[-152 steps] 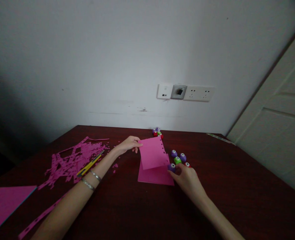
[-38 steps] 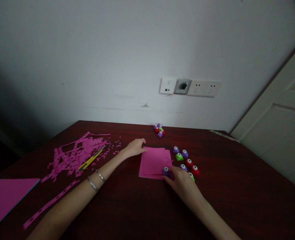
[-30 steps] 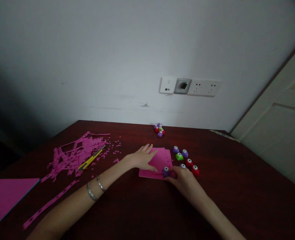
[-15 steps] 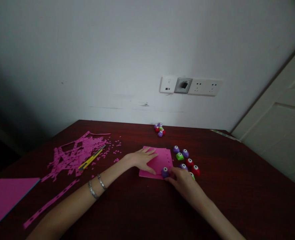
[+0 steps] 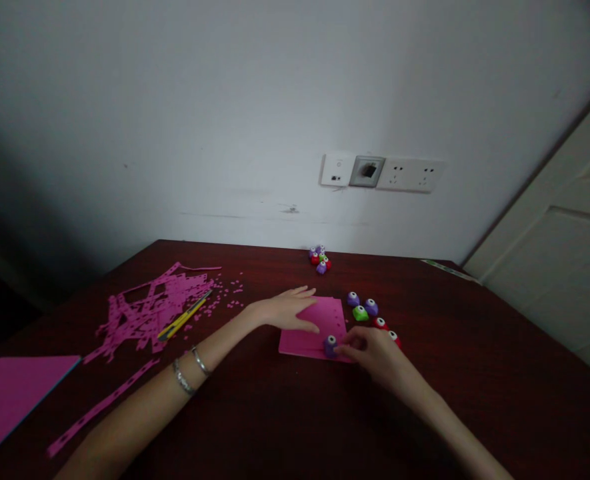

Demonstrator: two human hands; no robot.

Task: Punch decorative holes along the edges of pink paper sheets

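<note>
One rounded purple plastic punch [image 5: 330, 345], topped with a white disc and dark centre, sits at the near right part of the stacked square pink paper sheets [image 5: 329, 311]. Compared with half a second ago, the right hand [image 5: 382, 353] is farther right, baring more paper edge; its curled fingers are beside the punch, and I cannot tell whether they grip anything. The left hand [image 5: 287, 311] has shifted toward the wall [image 5: 225, 120], open with fingers spread over the paper's left side. The sheets look slightly misaligned, with small holes near the right edge.
</note>
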